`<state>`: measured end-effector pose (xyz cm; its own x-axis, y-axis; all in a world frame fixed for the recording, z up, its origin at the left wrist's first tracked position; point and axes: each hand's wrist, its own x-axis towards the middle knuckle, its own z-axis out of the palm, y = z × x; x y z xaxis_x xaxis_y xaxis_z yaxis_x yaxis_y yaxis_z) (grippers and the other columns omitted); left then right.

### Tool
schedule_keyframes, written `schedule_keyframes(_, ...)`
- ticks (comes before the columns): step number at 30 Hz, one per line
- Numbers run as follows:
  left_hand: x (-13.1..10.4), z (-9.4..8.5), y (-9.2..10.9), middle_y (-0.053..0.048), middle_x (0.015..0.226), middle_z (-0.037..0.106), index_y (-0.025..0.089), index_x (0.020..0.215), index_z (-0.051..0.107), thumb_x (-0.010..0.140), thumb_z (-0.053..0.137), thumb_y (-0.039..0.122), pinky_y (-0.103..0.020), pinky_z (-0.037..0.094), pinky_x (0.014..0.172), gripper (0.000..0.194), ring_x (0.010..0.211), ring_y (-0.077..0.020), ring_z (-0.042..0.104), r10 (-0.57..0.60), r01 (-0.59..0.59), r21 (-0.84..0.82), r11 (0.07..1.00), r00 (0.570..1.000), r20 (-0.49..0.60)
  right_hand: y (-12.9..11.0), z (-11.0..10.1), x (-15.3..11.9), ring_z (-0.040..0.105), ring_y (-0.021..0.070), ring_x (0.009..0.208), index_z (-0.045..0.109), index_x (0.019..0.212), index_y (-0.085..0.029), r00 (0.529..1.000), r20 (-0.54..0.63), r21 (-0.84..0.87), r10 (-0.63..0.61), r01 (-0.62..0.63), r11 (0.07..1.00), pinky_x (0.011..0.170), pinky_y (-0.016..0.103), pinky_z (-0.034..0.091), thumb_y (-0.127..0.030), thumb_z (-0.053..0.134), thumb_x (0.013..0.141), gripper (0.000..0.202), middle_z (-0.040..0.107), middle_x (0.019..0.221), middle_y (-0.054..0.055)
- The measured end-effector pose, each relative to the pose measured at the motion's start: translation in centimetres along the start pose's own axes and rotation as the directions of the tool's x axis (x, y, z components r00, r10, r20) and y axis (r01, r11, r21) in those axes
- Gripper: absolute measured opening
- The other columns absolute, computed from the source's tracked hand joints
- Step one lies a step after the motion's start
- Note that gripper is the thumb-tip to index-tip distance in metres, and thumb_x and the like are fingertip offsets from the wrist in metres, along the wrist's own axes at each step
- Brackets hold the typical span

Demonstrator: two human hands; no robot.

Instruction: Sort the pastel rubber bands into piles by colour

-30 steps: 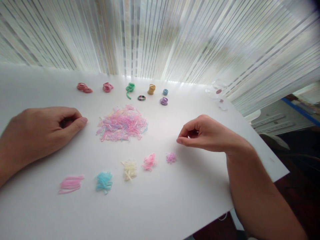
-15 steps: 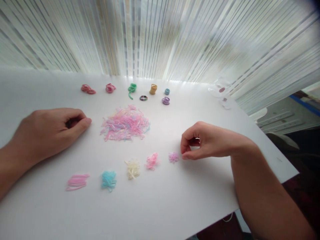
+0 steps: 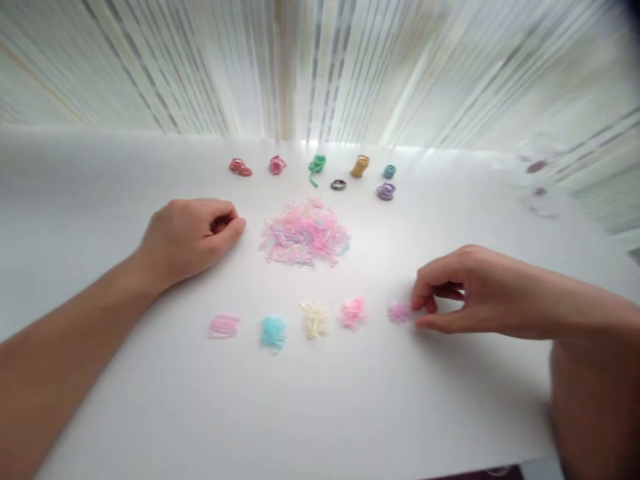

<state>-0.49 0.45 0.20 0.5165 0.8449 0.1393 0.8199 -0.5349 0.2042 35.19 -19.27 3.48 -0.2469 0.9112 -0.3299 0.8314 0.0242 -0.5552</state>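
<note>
My left hand rests on the table with its fingers curled in and the thumb against them, and nothing shows in it. To its right lies a loose heap of thin pastel bands, mostly pink. My right hand is at the small lilac pile of bands, its thumb and fingertips slightly apart at the pile's right edge. In the same row lie a pink pile, a cream pile, a light blue pile and a mauve pile.
Along the back of the white table sit coiled bands: red, pink, green, yellow, blue and purple. A dark ring lies among them. Behind hangs a striped curtain.
The view has swung left, so everything appears farther right. My right thumb and fingers have parted slightly beside the lilac pile. My left hand stays curled beside the heap.
</note>
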Motion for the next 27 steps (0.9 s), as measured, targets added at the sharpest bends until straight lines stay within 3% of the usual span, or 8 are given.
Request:
schedule_keyframes(2, 0.3, 0.2, -0.5, -0.002, 0.077, 0.066, 0.023, 0.082, 0.065, 0.091, 0.048, 0.054, -0.032, 0.034, 0.068, 0.036, 0.071, -0.0188, 0.056, -0.011, 0.011, 0.028, 1.000, 1.000, 0.015, -0.8, -0.7, 0.3, 0.061, 0.0147, 0.062, 0.085, 0.084, -0.025, 0.996, 0.078, -0.002, 0.051, -0.051, 0.999, 0.058, 0.028, 0.046, -0.036, 0.080, 0.083, 0.012, 0.076, 0.075, 0.002)
schedule_keyframes(10, 0.6, 0.5, -1.4, -0.004, 0.084, 0.070, 0.024, 0.085, 0.067, 0.091, 0.043, 0.059, -0.032, 0.034, 0.067, 0.043, 0.077, -0.0225, 0.059, -0.028, 0.027, 0.100, 0.995, 0.999, 0.015, -1.5, -0.8, 0.4, 0.054, 0.0122, 0.061, 0.082, 0.082, -0.021, 0.997, 0.054, -0.015, 0.054, -0.053, 0.998, 0.058, 0.026, 0.043, -0.033, 0.080, 0.081, 0.012, 0.071, 0.069, -0.001)
schedule_keyframes(18, 0.7, 0.6, -1.5, -0.004, 0.084, 0.070, 0.025, 0.085, 0.068, 0.090, 0.043, 0.060, -0.033, 0.034, 0.067, 0.043, 0.076, -0.0233, 0.060, -0.027, 0.026, 0.100, 0.995, 1.000, 0.005, -1.5, -0.6, 0.7, 0.055, 0.0117, 0.061, 0.083, 0.082, -0.021, 0.997, 0.052, -0.013, 0.049, -0.049, 0.999, 0.059, 0.025, 0.044, -0.036, 0.079, 0.085, 0.016, 0.074, 0.072, -0.001)
schedule_keyframes(27, 0.7, 0.7, -1.8, -0.003, 0.083, 0.070, 0.025, 0.085, 0.068, 0.091, 0.041, 0.060, -0.032, 0.033, 0.066, 0.045, 0.075, -0.0219, 0.059, -0.032, 0.029, 0.133, 0.991, 0.999, 0.014, -1.6, -0.8, 0.5, 0.056, 0.0115, 0.060, 0.083, 0.081, -0.021, 0.997, 0.063, 0.007, 0.038, -0.038, 0.999, 0.060, 0.025, 0.045, -0.023, 0.074, 0.082, 0.010, 0.075, 0.071, -0.002)
